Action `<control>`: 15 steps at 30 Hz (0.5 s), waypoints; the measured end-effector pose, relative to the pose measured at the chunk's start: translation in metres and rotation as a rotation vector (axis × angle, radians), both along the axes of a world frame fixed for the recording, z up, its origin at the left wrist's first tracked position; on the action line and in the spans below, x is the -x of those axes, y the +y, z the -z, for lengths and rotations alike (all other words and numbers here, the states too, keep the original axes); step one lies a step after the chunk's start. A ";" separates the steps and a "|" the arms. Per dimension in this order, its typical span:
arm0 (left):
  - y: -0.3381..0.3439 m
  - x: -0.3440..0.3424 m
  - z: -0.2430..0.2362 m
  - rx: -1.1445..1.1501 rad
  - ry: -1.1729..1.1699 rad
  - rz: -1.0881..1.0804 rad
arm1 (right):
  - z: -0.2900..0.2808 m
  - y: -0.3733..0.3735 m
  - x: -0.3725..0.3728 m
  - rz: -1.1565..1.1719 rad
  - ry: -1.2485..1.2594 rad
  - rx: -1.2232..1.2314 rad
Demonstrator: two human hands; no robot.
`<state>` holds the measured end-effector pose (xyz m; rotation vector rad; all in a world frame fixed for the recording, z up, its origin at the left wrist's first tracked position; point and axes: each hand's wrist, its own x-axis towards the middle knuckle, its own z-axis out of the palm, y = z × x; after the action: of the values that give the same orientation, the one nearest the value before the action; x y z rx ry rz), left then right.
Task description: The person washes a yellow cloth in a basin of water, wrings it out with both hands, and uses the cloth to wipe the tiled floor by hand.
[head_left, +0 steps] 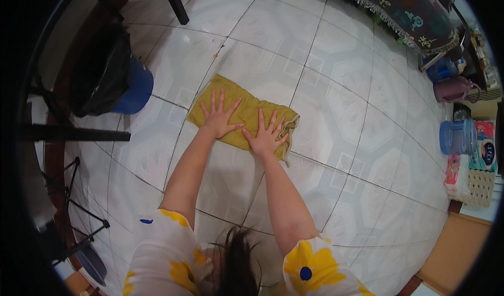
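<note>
Mid-wipe: left hand [218, 118] and right hand [266, 137], fingers spread, press the yellow cloth [236, 115] onto the tiled floor [341, 138] at frame centre; likely next, pushing it onward.

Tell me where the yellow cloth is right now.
In the head view the yellow cloth lies flat on the tiled floor near centre, under the left hand and right hand, right of the blue bin.

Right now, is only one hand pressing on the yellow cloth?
No, both the left hand and right hand lie flat, fingers spread, on the yellow cloth.
</note>
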<state>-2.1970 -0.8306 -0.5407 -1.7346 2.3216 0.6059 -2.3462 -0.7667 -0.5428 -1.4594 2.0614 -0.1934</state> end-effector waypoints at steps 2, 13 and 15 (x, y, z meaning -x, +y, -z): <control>-0.010 0.004 0.002 0.014 0.008 0.011 | 0.005 -0.006 0.005 0.015 0.032 -0.020; -0.056 0.014 0.014 0.004 0.079 0.080 | 0.013 -0.036 0.012 0.034 0.113 -0.060; -0.066 0.017 0.017 0.027 0.083 0.085 | 0.010 -0.047 0.018 -0.005 0.158 -0.098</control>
<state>-2.2144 -0.8966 -0.5574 -1.6420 2.4558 0.6462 -2.3640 -0.8133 -0.5533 -1.4603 2.1591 0.0255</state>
